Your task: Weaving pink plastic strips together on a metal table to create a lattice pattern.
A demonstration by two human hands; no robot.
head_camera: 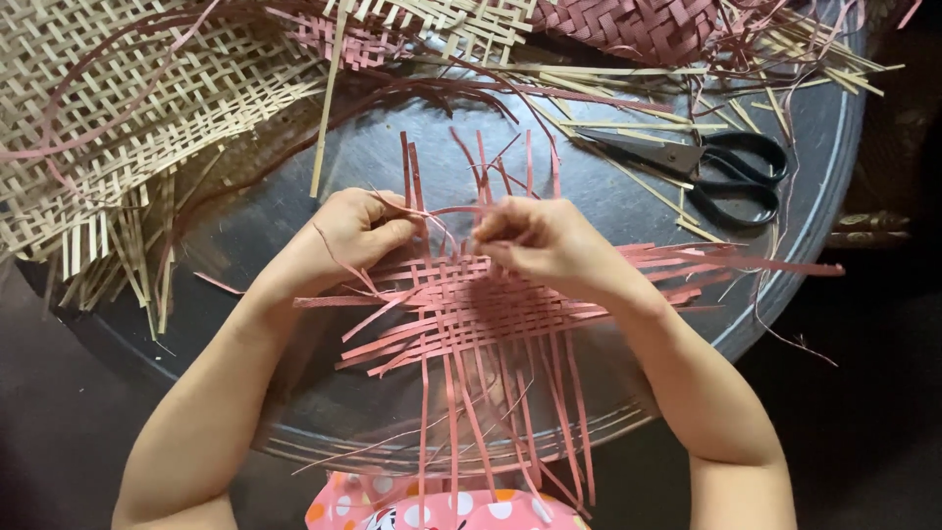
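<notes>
While the half-woven pink strip mat [481, 304] lies flat on the round metal tray [805, 216], the left hand [358, 231] pinches upright strips to pin the weave and the right hand [535, 240] grips a crossing strip, black scissors [726, 172] and natural-coloured woven matting [128, 108] lying nearby.

Open tray [392, 162] surface between pale weave [128, 118] at upper left and scissors [731, 172] at upper right. Narrow bare strip along the near rim, crossed by pink strips [471, 324] overhanging the edge. Far edge blocked by loose pale strips [628, 123] and dark pink weave [638, 25]. Right of rim: dark, probably unobstructed floor.
</notes>
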